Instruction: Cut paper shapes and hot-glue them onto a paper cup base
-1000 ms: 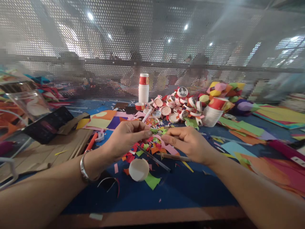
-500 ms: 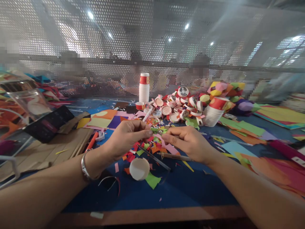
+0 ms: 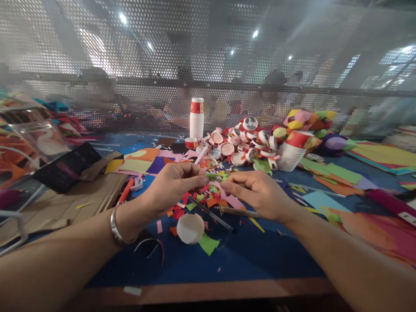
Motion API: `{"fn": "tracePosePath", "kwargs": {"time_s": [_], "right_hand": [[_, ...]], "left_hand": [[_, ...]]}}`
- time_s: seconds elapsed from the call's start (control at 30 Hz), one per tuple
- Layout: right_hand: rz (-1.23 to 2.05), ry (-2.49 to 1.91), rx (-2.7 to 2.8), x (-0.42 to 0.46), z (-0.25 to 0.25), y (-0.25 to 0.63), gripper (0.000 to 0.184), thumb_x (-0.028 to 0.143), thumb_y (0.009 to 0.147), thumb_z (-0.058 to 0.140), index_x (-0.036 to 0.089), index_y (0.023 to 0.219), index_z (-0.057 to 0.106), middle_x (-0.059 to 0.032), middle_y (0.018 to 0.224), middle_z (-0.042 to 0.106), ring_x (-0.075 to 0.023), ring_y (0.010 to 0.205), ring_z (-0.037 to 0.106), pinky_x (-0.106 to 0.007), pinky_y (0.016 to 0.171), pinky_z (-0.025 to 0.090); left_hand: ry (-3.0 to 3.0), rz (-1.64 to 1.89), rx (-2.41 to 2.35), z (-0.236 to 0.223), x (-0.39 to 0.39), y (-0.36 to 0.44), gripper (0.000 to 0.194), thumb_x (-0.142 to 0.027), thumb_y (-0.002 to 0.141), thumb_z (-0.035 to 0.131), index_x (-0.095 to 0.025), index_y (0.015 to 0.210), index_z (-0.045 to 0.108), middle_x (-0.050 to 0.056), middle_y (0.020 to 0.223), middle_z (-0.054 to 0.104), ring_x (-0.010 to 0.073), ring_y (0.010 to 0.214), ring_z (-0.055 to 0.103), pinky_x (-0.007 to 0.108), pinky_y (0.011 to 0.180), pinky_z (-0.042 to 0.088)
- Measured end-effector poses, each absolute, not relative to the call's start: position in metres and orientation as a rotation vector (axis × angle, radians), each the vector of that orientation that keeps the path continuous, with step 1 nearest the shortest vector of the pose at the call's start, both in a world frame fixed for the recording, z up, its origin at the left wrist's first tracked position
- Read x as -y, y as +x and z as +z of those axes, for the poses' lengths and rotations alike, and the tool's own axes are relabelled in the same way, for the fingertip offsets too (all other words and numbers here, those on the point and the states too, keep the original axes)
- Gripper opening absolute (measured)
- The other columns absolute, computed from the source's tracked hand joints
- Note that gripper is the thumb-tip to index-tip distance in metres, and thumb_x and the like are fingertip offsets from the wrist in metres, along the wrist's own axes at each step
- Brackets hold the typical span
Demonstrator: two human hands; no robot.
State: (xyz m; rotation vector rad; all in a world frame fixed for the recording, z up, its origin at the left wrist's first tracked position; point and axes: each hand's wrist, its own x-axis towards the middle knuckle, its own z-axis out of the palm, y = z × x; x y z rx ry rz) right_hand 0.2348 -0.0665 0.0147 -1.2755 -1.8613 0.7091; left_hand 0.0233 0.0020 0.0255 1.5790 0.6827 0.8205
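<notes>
Between my two hands, over a heap of coloured scraps, is a small green paper strip [image 3: 212, 176]. My left hand [image 3: 173, 184], with a silver bangle at its wrist, is closed in a pinch at the strip's left end. Thumb and forefinger of my right hand [image 3: 256, 190] close on the right end. Below them, on the blue tabletop, lies a white round paper cup base [image 3: 190, 229], partly over a green paper scrap [image 3: 209, 245]. A thin dark metal tool [image 3: 214, 216] and a brown stick [image 3: 238, 212] lie just under my hands.
Behind my hands is a pile of cut cup bases [image 3: 227, 149]. Stacked paper cups [image 3: 196, 125] stand upright; another stack [image 3: 292, 151] leans at the right. Cardboard [image 3: 97, 197] and a dark box [image 3: 66, 168] lie left, coloured sheets [image 3: 334, 173] right. A perforated screen [image 3: 156, 99] rises beyond.
</notes>
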Motion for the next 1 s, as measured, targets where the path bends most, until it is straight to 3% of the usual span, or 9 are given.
{"fn": "tracePosePath", "kwargs": {"time_s": [0.27,0.57,1.0], "right_hand": [[0.736,-1.336,1.861,0.0668,0.0177,0.2358,0.053,0.064,0.092,0.054,0.017,0.069,0.058,0.0042,0.056,0.043,-0.0099,0.052,0.035,-0.028,0.05,0.025],[0.678,-1.326,1.89,0.0662,0.0182,0.2378,0.053,0.064,0.093,0.054,0.017,0.067,0.059,0.0044,0.055,0.04,-0.0093,0.051,0.032,-0.028,0.049,0.023],[0.737,-1.317,1.882,0.0675,0.0192,0.2367,0.051,0.062,0.093,0.055,0.017,0.07,0.06,0.0028,0.058,0.048,-0.0104,0.054,0.039,-0.028,0.052,0.027]], "left_hand": [[1.555,0.836,-0.687,0.0245,-0.004,0.0228,0.016,-0.025,0.077,0.077,-0.014,0.072,0.067,-0.001,0.062,0.065,0.0076,0.058,0.056,0.022,0.06,0.043],[1.541,0.866,-0.694,0.0259,-0.0034,0.0229,0.014,-0.024,0.077,0.077,-0.015,0.072,0.068,-0.001,0.063,0.066,0.0086,0.057,0.056,0.024,0.059,0.044],[1.552,0.828,-0.669,0.0273,-0.0018,0.022,0.017,-0.025,0.076,0.079,-0.014,0.073,0.067,0.0,0.063,0.066,0.0089,0.058,0.057,0.024,0.06,0.045]]}}
